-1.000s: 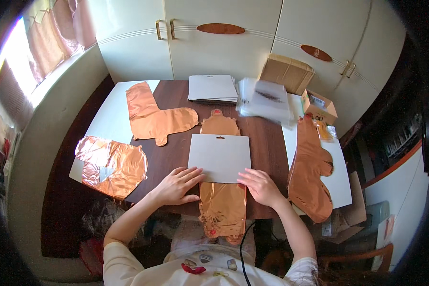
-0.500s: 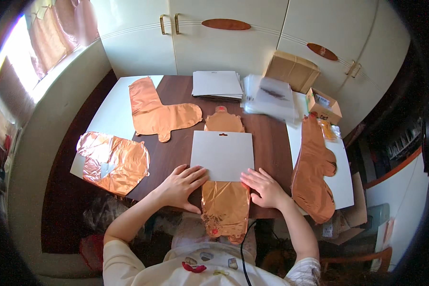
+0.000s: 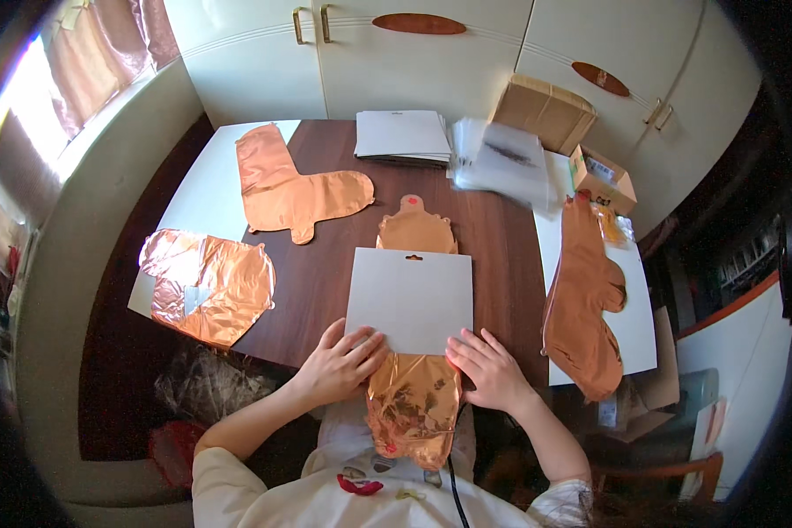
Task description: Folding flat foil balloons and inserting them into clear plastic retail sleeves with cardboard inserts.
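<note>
Both hands lower vs. before, L hand (image 3: 339,363) & R hand (image 3: 488,370) spread flat on grey card (image 3: 411,299) edge.

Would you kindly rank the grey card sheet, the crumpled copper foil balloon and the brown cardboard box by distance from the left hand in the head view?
1. Grey card sheet, under the left hand.
2. Crumpled copper foil balloon, at the table's left edge.
3. Brown cardboard box, far right corner.

bare wood (image 3: 317,282) left of card (image 3: 409,299), balloon (image 3: 295,189) beyond

Daylight glares from the window (image 3: 26,132) (upper left); fisheye edges bend, darkening.
</note>
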Action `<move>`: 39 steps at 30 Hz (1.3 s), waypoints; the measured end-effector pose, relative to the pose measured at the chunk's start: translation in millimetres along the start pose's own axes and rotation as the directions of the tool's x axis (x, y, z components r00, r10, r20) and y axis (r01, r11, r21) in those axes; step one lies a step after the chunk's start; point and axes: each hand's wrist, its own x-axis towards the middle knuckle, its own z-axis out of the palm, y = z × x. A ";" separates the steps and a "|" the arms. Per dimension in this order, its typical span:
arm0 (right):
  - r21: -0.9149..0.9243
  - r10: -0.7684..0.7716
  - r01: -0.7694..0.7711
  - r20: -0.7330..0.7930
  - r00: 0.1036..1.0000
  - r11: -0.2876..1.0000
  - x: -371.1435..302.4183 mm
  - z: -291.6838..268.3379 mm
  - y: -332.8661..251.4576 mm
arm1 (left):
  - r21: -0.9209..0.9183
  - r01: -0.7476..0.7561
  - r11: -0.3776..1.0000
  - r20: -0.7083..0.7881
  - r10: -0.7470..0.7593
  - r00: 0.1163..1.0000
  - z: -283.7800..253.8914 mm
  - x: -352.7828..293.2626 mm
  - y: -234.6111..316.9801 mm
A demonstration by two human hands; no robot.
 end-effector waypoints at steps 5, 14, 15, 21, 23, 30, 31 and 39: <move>0.013 0.010 -0.009 -0.065 0.998 1.000 1.5 1.6 -0.1 | -0.133 0.054 0.990 -0.042 -0.060 0.997 -1.8 2.6 2.3; 0.207 0.116 -0.059 -0.277 0.954 0.977 12.9 10.3 9.3 | -0.449 0.147 0.881 -0.155 -0.239 0.958 5.5 10.1 -5.4; 0.198 0.198 -0.148 -0.261 0.945 0.969 13.1 11.2 7.9 | -0.480 0.138 0.866 -0.211 -0.266 0.941 5.9 13.9 -3.6; 0.428 0.423 -0.308 -0.204 0.883 0.850 26.7 12.7 10.4 | -0.562 0.220 0.797 -0.173 -0.374 0.911 10.1 19.5 -5.6; 0.404 0.438 -0.342 -0.176 0.881 0.849 27.9 9.8 9.3 | -0.559 0.240 0.794 -0.188 -0.403 0.895 11.9 23.0 -2.6; 0.383 0.417 -0.300 -0.269 0.868 0.873 34.9 14.0 9.7 | -0.514 0.313 0.799 -0.228 -0.478 0.848 14.1 31.0 3.3; 0.335 0.378 -0.277 -0.289 0.880 0.901 36.7 14.0 8.7 | -0.513 0.313 0.799 -0.229 -0.479 0.848 15.4 31.4 3.9; 0.169 0.248 -0.206 -0.292 0.924 0.964 41.9 14.3 15.0 | -0.447 0.351 0.823 -0.245 -0.490 0.837 16.8 33.7 6.2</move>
